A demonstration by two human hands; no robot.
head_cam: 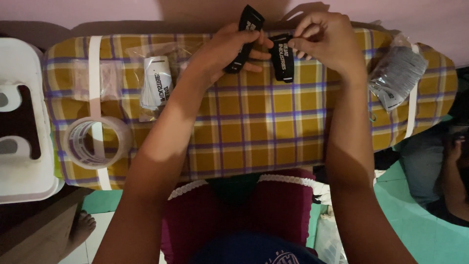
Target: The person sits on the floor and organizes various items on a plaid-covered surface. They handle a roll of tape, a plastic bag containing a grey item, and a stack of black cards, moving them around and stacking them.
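Note:
My left hand (222, 51) grips a black fabric strap (245, 34) with white print, held slanted above the far edge of a yellow plaid ironing board (254, 127). My right hand (325, 41) pinches the top of a second black printed strap (282, 57), which hangs down next to the first. Both hands are close together over the board's far middle. The fingers hide parts of both straps.
A clear tape roll (95, 142) lies on the board's left end. A clear bag of white labels (156, 85) lies left of my hands, another bag (398, 76) at the right end. A white stand (22, 122) is at far left. Another person (452, 176) sits at right.

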